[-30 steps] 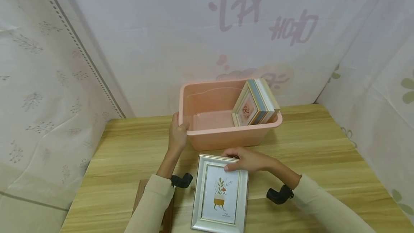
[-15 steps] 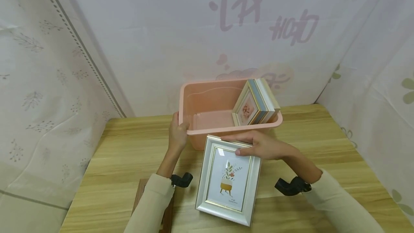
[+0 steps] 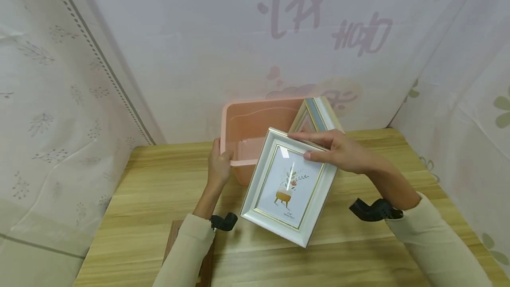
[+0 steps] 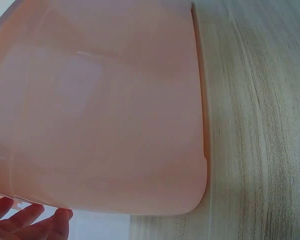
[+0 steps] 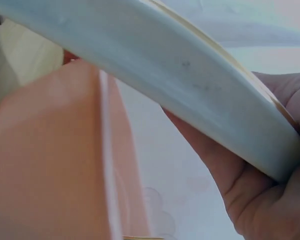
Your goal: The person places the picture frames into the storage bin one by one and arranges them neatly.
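My right hand (image 3: 342, 152) grips the top edge of a white picture frame (image 3: 260, 180) with gold trim, thumb on its front. It holds the frame tilted, raised in front of the pink plastic bin (image 3: 249, 169), overlapping the bin's front rim in the head view. The frame's picture shows a potted plant. At the bin's left end, my left hand (image 3: 219, 167) grips the rim; its fingers (image 4: 57, 225) lie against the bin wall in the left wrist view. Several picture frames (image 3: 314, 112) lean together at the right inside the bin, partly hidden behind the held one.
A brown wooden frame (image 3: 206, 265) lies on the wood-grain table (image 3: 151, 189) at the front left, partly under the left sleeve. Behind the bin hangs a pale printed cloth (image 3: 191, 56), with more cloth along both sides.
My right hand has lifted the white picture frame off the table and carried it up and forward to the bin, tilting it clockwise. The left hand and the bin have stayed put.
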Tool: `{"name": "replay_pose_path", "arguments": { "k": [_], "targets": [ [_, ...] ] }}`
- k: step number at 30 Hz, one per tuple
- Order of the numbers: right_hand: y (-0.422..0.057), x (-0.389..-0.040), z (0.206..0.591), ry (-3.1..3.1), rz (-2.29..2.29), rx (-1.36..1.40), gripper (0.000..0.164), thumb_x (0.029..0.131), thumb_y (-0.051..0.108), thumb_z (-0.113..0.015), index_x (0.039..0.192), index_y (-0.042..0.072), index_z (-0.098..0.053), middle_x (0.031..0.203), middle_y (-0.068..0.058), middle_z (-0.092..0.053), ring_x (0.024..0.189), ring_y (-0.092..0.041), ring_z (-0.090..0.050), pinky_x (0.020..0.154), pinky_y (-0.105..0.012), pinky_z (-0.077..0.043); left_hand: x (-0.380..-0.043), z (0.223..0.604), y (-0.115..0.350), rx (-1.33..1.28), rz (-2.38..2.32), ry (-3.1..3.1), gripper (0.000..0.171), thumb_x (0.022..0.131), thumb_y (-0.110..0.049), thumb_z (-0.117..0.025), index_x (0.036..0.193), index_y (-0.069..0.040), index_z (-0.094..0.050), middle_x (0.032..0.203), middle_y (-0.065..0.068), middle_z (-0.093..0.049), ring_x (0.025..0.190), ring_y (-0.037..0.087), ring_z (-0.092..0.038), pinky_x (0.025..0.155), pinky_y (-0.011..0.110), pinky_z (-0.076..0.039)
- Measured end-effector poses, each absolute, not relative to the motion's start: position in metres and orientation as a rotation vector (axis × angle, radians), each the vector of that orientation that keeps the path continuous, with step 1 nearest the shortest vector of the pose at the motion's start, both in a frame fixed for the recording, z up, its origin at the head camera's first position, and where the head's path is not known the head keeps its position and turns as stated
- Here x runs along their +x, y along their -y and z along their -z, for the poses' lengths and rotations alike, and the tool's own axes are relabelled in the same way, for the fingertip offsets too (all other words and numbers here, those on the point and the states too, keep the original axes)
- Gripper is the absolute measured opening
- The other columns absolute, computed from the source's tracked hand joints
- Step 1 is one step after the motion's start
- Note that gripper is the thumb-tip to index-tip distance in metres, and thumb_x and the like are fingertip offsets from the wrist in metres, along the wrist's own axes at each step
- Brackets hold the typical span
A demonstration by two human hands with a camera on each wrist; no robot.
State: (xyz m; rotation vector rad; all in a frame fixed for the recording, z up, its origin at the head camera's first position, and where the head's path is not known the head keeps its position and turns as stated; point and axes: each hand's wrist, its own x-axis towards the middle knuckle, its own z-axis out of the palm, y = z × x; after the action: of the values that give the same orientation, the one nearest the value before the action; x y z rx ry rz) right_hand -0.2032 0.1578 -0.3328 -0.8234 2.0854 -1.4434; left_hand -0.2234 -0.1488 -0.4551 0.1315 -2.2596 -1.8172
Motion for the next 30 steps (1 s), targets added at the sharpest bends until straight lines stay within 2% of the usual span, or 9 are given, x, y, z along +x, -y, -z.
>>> {"name": "replay_pose_path", "arguments": {
  "k": [7,15,22,28,30],
  "targets": [
    [-0.164,-0.209,0.314,-2.188,1.526,-0.773,0.053,0.098,0.010,-0.059,0.149,0.018,-0.047,0.108,-0.015,-0.070,0.079,-0.032,-0.073,0.065,-0.043,-0.059,-0.223,0.455,0.149,0.139,1.804,2.269,0.049,0.086,-0.005,-0.047,0.133,0.004,-0.049,0.115,0.025,-0.062,0.102,0.035,-0.058,0.090,0.050,-0.046],
    [-0.169,-0.218,0.295,-2.277,1.669,-0.775,0.054,0.098,0.008,-0.058,0.150,0.016,-0.045,0.125,-0.010,-0.061,0.079,-0.030,-0.073,0.063,-0.045,-0.058,-0.223,0.456,0.152,0.129,1.806,2.287,0.049,0.086,-0.004,-0.046,0.135,0.004,-0.048,0.119,0.026,-0.061,0.105,0.034,-0.058,0.091,0.047,-0.046],
    [-0.168,-0.223,0.287,-2.268,1.897,-0.662,0.054,0.096,0.006,-0.061,0.147,0.017,-0.049,0.126,-0.008,-0.062,0.088,-0.020,-0.071,0.067,-0.035,-0.059,-0.223,0.458,0.154,0.138,1.830,2.296,0.051,0.085,-0.004,-0.047,0.136,0.002,-0.046,0.113,0.021,-0.061,0.096,0.029,-0.055,0.082,0.041,-0.046],
    [-0.164,-0.226,0.283,-2.241,2.084,-0.531,0.055,0.095,0.005,-0.061,0.147,0.020,-0.049,0.137,-0.016,-0.055,0.092,-0.017,-0.070,0.069,-0.031,-0.059,-0.224,0.457,0.154,0.117,1.857,2.275,0.049,0.087,-0.002,-0.047,0.135,0.004,-0.046,0.122,0.027,-0.060,0.109,0.037,-0.059,0.093,0.050,-0.047],
    [-0.163,-0.226,0.281,-2.267,2.117,-0.477,0.055,0.096,0.006,-0.061,0.147,0.022,-0.050,0.135,-0.019,-0.055,0.091,-0.017,-0.070,0.068,-0.031,-0.059,-0.224,0.458,0.154,0.102,1.875,2.271,0.048,0.088,-0.003,-0.046,0.136,0.005,-0.046,0.125,0.028,-0.059,0.112,0.038,-0.057,0.096,0.051,-0.046]
  ]
}}
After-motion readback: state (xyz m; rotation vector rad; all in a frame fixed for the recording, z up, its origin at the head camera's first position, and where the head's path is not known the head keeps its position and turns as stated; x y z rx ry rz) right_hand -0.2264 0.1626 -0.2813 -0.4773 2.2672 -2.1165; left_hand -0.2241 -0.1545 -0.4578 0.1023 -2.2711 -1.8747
